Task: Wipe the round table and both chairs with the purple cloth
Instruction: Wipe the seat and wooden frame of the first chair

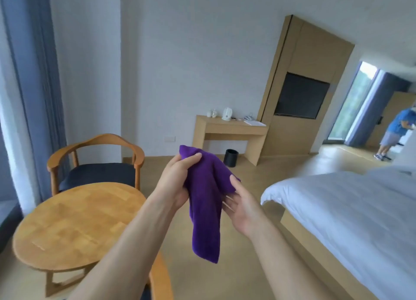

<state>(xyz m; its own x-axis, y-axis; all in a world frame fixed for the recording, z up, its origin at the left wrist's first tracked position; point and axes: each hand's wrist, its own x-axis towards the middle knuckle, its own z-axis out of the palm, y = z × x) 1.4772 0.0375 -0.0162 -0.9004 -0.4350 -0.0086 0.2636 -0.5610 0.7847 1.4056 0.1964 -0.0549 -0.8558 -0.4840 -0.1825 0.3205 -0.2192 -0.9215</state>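
Cloth of a deep purple colour, the purple cloth (206,207), is held up in the air in front of the person, above the floor and to the right of the round table (76,225). Its top part is gripped by the left hand (174,182), with the thumb curled over the fabric and the fingers wrapped behind it. The rest of the cloth hangs down loosely. Its right edge is touched by the right hand (242,206), whose fingers are kept mostly straight and spread, with the palm turned up.

The table is made of light wood and is seen at the lower left. One chair (94,164) with a dark seat is set just behind the table. Part of a second chair (158,277) is seen at the bottom edge, partly hidden by the left arm. A bed (351,211) with white sheets is seen on the right.
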